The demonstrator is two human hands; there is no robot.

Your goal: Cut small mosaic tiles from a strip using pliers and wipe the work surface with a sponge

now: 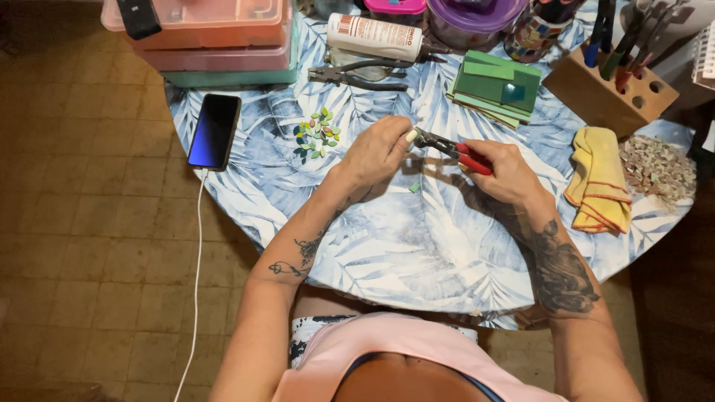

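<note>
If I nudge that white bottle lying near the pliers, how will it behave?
The white bottle lies on its side and looks cylindrical, so it would probably roll. The grey pliers just beside it may stop it. Its smooth surface probably makes it somewhat slippery.

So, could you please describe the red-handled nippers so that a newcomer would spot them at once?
Start at the round table with the blue leaf-print cloth. Near its middle, the right hand grips the red-handled metal nippers, jaws toward the left hand. The grey pliers farther back lie unheld.
</note>
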